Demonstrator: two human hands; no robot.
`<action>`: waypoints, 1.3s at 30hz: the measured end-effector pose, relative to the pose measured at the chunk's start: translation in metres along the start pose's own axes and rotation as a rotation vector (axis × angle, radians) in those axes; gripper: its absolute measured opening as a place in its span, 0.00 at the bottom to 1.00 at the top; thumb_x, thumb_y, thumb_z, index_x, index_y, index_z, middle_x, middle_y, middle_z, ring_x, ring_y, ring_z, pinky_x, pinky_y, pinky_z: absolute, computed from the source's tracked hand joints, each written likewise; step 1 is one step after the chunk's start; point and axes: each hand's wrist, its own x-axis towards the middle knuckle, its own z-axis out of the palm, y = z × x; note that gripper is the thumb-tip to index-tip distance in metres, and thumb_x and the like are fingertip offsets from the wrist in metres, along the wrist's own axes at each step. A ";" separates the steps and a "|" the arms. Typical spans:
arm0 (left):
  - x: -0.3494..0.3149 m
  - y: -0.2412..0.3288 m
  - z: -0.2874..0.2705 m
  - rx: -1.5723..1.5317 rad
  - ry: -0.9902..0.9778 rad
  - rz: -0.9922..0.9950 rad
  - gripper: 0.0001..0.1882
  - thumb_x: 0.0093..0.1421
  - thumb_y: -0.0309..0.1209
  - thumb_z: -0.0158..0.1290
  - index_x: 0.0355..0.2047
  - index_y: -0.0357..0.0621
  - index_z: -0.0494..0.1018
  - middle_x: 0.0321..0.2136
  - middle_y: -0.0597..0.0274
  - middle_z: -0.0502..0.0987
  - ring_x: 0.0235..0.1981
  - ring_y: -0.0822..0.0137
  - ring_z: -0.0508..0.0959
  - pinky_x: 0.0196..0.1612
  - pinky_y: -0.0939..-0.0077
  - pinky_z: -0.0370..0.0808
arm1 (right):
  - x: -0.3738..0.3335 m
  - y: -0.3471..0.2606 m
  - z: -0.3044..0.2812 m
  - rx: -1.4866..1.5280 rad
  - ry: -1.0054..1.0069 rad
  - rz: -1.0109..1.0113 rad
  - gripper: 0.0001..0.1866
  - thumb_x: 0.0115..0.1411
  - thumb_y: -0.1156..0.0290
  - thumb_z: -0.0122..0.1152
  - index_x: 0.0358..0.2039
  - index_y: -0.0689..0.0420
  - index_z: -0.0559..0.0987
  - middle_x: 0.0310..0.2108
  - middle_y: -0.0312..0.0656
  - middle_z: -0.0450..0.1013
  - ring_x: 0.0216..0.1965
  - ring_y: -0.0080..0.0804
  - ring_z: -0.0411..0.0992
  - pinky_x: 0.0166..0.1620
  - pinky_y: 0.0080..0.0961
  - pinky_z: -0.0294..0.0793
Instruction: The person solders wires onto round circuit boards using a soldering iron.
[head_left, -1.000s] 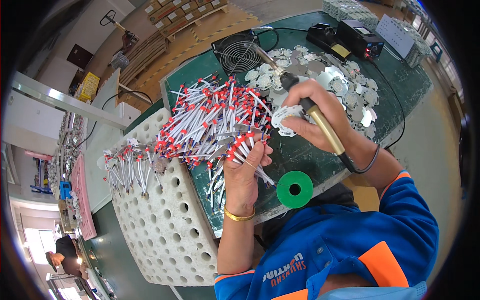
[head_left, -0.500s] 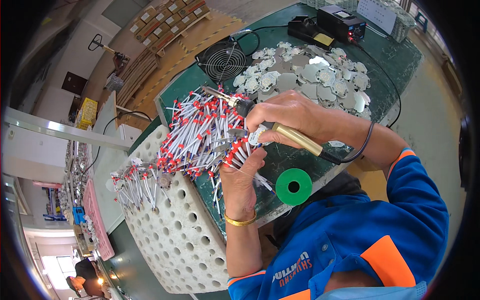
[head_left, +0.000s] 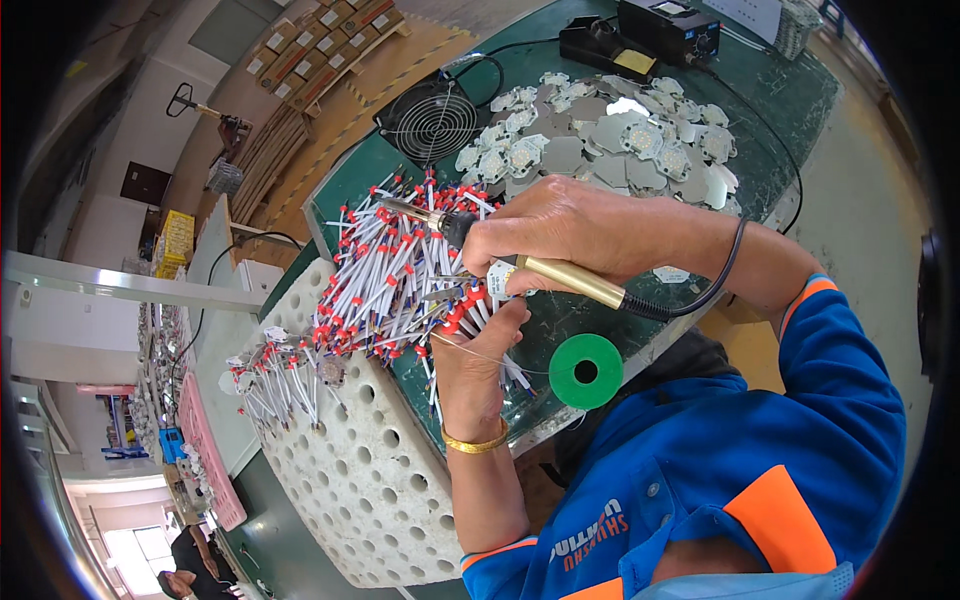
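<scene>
My right hand (head_left: 575, 230) is closed around a soldering iron (head_left: 572, 280) with a gold handle; its metal tip points left over the wire pile. A small white circuit board (head_left: 499, 277) sits at the right fingers, just above my left thumb. My left hand (head_left: 472, 375) is closed on several white wires with red collars (head_left: 462, 318), partly hidden by its fingers. A thin strand of solder (head_left: 495, 358) crosses from that hand toward a green spool (head_left: 567, 355). Left of both hands lies a heap of white, red-collared wires (head_left: 375, 265).
Metal plates with boards (head_left: 640, 145) are piled at the back, beside a black fan (head_left: 432, 125) and a soldering station (head_left: 665, 35). A white perforated foam block (head_left: 355, 480) at the left edge holds wired pieces (head_left: 285, 380). The iron's cord (head_left: 715, 285) loops right.
The iron and my right hand have moved slightly left, its tip now farther over the wires. The hold of both hands is unchanged. A person in the far background has shifted.
</scene>
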 end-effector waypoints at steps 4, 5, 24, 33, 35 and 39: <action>0.000 0.001 0.000 0.048 -0.021 -0.016 0.11 0.46 0.24 0.57 0.31 0.39 0.72 0.22 0.65 0.75 0.22 0.77 0.73 0.26 0.85 0.68 | 0.001 0.000 0.000 0.017 0.002 -0.034 0.17 0.46 0.73 0.58 0.37 0.52 0.65 0.22 0.42 0.69 0.26 0.48 0.70 0.27 0.38 0.65; 0.000 0.000 0.000 0.049 -0.021 -0.017 0.11 0.46 0.24 0.57 0.31 0.39 0.72 0.22 0.65 0.75 0.22 0.77 0.73 0.26 0.85 0.68 | 0.002 -0.003 -0.002 -0.004 -0.013 -0.026 0.17 0.46 0.73 0.58 0.37 0.52 0.66 0.24 0.43 0.69 0.27 0.48 0.70 0.27 0.38 0.66; -0.018 -0.003 -0.003 -0.325 0.091 -0.096 0.08 0.48 0.24 0.57 0.29 0.38 0.72 0.20 0.64 0.73 0.18 0.74 0.69 0.25 0.79 0.70 | -0.013 -0.021 -0.013 0.022 0.392 -0.153 0.13 0.51 0.66 0.61 0.33 0.58 0.70 0.25 0.41 0.70 0.24 0.34 0.69 0.27 0.28 0.69; -0.034 0.018 -0.007 -0.443 0.135 0.014 0.05 0.51 0.27 0.54 0.26 0.39 0.71 0.17 0.64 0.69 0.18 0.75 0.66 0.26 0.77 0.70 | -0.055 -0.034 -0.018 0.220 0.339 -0.205 0.33 0.53 0.40 0.47 0.38 0.62 0.72 0.22 0.39 0.69 0.20 0.33 0.63 0.27 0.29 0.60; -0.035 0.018 -0.008 -0.500 0.156 0.032 0.05 0.48 0.22 0.54 0.27 0.36 0.72 0.18 0.62 0.72 0.17 0.75 0.67 0.24 0.79 0.70 | -0.055 -0.035 -0.021 0.249 0.267 -0.260 0.32 0.54 0.41 0.47 0.38 0.62 0.72 0.21 0.38 0.68 0.20 0.32 0.62 0.27 0.30 0.59; -0.038 0.020 -0.011 -0.563 0.173 0.034 0.05 0.49 0.23 0.55 0.28 0.36 0.73 0.19 0.61 0.74 0.17 0.75 0.69 0.24 0.80 0.71 | -0.052 -0.042 -0.012 0.276 0.298 -0.293 0.29 0.56 0.44 0.47 0.37 0.61 0.73 0.20 0.37 0.66 0.20 0.33 0.62 0.27 0.30 0.59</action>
